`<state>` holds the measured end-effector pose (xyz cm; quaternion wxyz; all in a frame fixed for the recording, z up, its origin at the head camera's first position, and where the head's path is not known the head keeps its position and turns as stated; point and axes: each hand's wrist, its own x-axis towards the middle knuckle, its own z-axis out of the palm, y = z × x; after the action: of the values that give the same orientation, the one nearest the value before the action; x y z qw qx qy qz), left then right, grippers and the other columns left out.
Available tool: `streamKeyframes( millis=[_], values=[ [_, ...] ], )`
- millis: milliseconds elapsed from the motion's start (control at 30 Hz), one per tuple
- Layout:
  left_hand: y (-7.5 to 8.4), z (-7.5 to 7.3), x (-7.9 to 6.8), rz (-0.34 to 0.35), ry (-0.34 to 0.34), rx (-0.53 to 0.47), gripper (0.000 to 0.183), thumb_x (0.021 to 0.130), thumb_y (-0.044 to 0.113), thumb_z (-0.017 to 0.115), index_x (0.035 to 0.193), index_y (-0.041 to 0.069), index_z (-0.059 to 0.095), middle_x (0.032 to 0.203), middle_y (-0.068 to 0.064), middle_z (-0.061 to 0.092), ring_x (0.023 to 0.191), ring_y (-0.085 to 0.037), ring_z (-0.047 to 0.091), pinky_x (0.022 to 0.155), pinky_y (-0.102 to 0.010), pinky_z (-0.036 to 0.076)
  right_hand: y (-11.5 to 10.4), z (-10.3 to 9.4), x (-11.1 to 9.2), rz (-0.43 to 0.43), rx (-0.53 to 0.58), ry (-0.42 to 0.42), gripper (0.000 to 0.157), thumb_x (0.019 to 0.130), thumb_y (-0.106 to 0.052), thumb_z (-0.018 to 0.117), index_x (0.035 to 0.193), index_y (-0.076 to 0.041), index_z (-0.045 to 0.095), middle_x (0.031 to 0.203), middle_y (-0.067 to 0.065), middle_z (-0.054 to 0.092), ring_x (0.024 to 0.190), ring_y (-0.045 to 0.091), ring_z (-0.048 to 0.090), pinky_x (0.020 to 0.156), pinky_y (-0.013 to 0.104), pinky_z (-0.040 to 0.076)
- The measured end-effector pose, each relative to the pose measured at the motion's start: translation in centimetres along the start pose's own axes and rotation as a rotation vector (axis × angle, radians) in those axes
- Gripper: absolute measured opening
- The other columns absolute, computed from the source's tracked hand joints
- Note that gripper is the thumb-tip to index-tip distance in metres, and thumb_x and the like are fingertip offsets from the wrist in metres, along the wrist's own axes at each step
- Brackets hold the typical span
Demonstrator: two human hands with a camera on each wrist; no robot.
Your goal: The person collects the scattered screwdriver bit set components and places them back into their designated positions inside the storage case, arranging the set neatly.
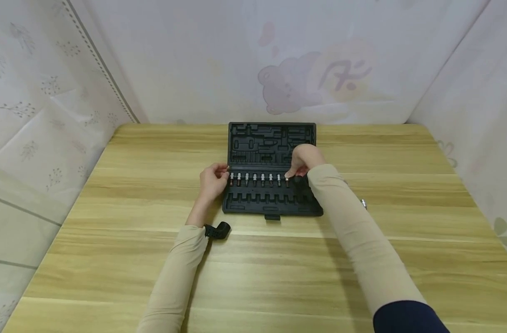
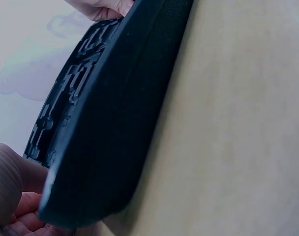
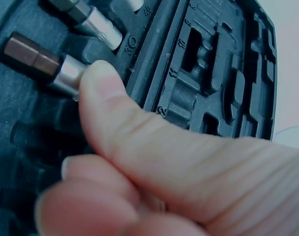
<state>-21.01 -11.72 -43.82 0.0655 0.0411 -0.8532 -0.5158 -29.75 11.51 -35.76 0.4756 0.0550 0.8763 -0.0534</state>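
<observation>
A black plastic socket case (image 1: pixel 274 213) lies opened on the table, its moulded lid (image 1: pixel 259 138) leaning back. Along its base runs a row of silver bit sockets (image 1: pixel 255 179) in their slots. My left hand (image 1: pixel 213 182) grips the case's left edge by the hinge; in the left wrist view its thumb (image 2: pixel 29 174) meets the case's corner and the fingers curl below. My right hand (image 1: pixel 305 159) is over the right part of the case. Its thumb (image 3: pixel 105 88) presses the silver end of a bit socket with a dark hex tip (image 3: pixel 34 59), the other fingers bent beside it.
A small silver piece (image 1: pixel 363 204) lies on the wooden table (image 1: pixel 257 273) right of the case, partly behind my right sleeve (image 1: pixel 361 245). A black wrist camera (image 1: pixel 218 230) sits on my left wrist. Patterned curtains (image 1: pixel 186 60) enclose the table's back and sides.
</observation>
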Motion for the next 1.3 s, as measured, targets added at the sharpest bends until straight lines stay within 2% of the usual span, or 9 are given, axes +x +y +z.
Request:
streamKeyframes(
  millis=[133, 267, 333, 533, 767, 867, 1000, 1133, 1300],
  values=[
    [0.1, 0.0, -0.1, 0.002, -0.006, 0.001, 0.022, 0.087, -0.002, 0.057, 0.107, -0.008, 0.064, 0.098, -0.021, 0.065, 0.089, -0.031, 0.062, 0.079, -0.037, 0.051, -0.4, 0.1, -0.3, 0.011, -0.051, 0.056, 0.026, 0.087, -0.036, 0.065, 0.084, -0.01, 0.067, 0.058, -0.006, 0.055, 0.055, 0.005, 0.051, 0.068, 0.023, 0.047],
    [0.1, 0.0, -0.1, 0.002, -0.002, 0.002, 0.021, 0.087, -0.003, 0.057, 0.107, -0.007, 0.064, 0.098, -0.021, 0.065, 0.089, -0.031, 0.062, 0.079, -0.037, 0.051, -0.9, 0.3, -0.8, 0.009, -0.148, 0.143, 0.033, 0.084, -0.036, 0.069, 0.1, -0.007, 0.071, 0.062, -0.005, 0.061, 0.059, 0.007, 0.056, 0.077, 0.028, 0.05],
    [0.1, 0.0, -0.1, 0.001, 0.002, 0.002, 0.021, 0.087, -0.003, 0.057, 0.106, -0.007, 0.064, 0.098, -0.022, 0.065, 0.089, -0.031, 0.062, 0.079, -0.037, 0.051, -1.0, 0.3, -0.9, 0.007, -0.178, 0.169, 0.034, 0.082, -0.037, 0.07, 0.1, -0.008, 0.071, 0.061, -0.006, 0.061, 0.059, 0.007, 0.057, 0.078, 0.03, 0.05],
    [0.0, 0.0, -0.1, 0.0, -0.001, 0.002, 0.021, 0.087, -0.002, 0.057, 0.107, -0.007, 0.064, 0.098, -0.021, 0.065, 0.089, -0.03, 0.062, 0.08, -0.037, 0.05, -1.0, 0.2, -0.8, 0.026, -0.161, 0.136, 0.03, 0.083, -0.039, 0.068, 0.093, -0.01, 0.072, 0.061, -0.006, 0.059, 0.055, 0.006, 0.052, 0.075, 0.027, 0.05],
    [0.0, -0.1, -0.1, 0.006, -0.001, 0.0, 0.022, 0.087, -0.002, 0.057, 0.107, -0.008, 0.064, 0.098, -0.021, 0.065, 0.089, -0.031, 0.062, 0.08, -0.037, 0.05, -1.4, 0.1, -1.0, 0.018, -0.197, 0.178, 0.027, 0.081, -0.038, 0.07, 0.087, -0.012, 0.074, 0.061, -0.007, 0.063, 0.078, 0.014, 0.06, 0.094, 0.038, 0.044],
    [0.0, -0.1, 0.0, 0.009, -0.001, 0.001, 0.021, 0.087, -0.002, 0.057, 0.107, -0.008, 0.064, 0.098, -0.021, 0.065, 0.089, -0.03, 0.062, 0.08, -0.037, 0.05, -1.3, 0.0, -0.9, 0.028, -0.188, 0.181, 0.027, 0.081, -0.039, 0.071, 0.085, -0.012, 0.074, 0.059, -0.007, 0.061, 0.069, 0.01, 0.06, 0.088, 0.035, 0.047],
    [-0.1, -0.1, 0.0, 0.011, -0.001, 0.002, 0.021, 0.087, -0.002, 0.057, 0.107, -0.007, 0.064, 0.098, -0.021, 0.066, 0.089, -0.03, 0.062, 0.08, -0.037, 0.05, -1.1, -0.1, -0.6, 0.067, -0.125, 0.141, 0.03, 0.08, -0.041, 0.071, 0.081, -0.011, 0.072, 0.055, -0.006, 0.057, 0.052, 0.004, 0.054, 0.069, 0.026, 0.05],
    [-0.1, -0.1, 0.1, 0.009, -0.004, 0.002, 0.021, 0.087, -0.002, 0.057, 0.107, -0.007, 0.064, 0.098, -0.021, 0.065, 0.089, -0.031, 0.061, 0.08, -0.037, 0.05, -1.0, -0.2, -0.4, 0.109, -0.055, 0.102, 0.03, 0.08, -0.041, 0.071, 0.08, -0.011, 0.071, 0.052, -0.006, 0.055, 0.047, 0.003, 0.05, 0.058, 0.021, 0.048],
    [-0.1, -0.1, 0.0, 0.01, -0.01, -0.005, 0.022, 0.087, -0.003, 0.056, 0.108, -0.007, 0.064, 0.098, -0.021, 0.065, 0.089, -0.031, 0.062, 0.078, -0.037, 0.051, -1.2, -0.2, -0.3, 0.067, -0.141, 0.134, 0.037, 0.081, -0.042, 0.07, 0.095, -0.008, 0.071, 0.053, -0.006, 0.056, 0.05, 0.004, 0.053, 0.069, 0.026, 0.05]
  ],
)
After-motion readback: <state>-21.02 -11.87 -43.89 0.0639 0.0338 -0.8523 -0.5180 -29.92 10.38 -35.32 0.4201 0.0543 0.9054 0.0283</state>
